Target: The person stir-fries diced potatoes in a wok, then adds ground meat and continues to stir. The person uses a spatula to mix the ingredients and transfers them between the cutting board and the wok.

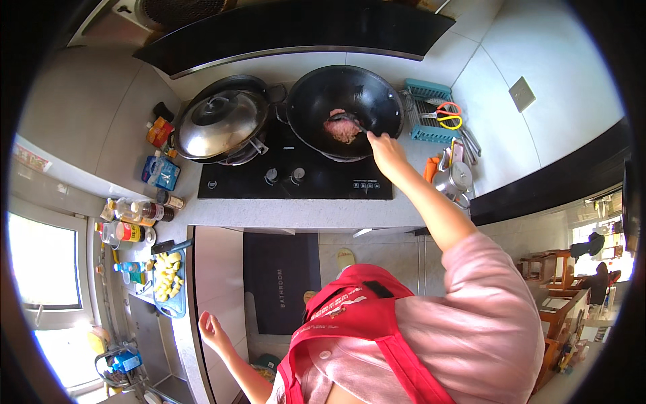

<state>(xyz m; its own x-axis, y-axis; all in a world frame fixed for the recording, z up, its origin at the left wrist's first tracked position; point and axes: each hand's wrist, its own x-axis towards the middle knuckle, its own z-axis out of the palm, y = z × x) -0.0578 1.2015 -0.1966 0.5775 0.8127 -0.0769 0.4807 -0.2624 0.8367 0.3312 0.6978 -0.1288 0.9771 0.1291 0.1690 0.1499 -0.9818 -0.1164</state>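
Observation:
My right hand [387,154] grips the handle of a dark spatula or ladle [345,117], whose head rests among pink minced meat [341,132]. The meat lies low in a black wok [371,91] on the right burner; parts of it look paler at the edges. Down at the left, my left hand [214,331] is held in the air beside the counter edge, fingers apart and nothing in it. Nearest to that hand is a blue cutting board [172,309] bearing pale yellow cut chunks [168,275], with a knife [171,246] across its far end.
A lidded pan [222,126] occupies the left burner of the black cooktop [242,184]. Right of the wok stand a teal rack [434,134] with scissors [448,115] and a metal pot [456,178]. Bottles [151,209] line the left counter near the sink [146,328]. The range hood [303,35] hangs above.

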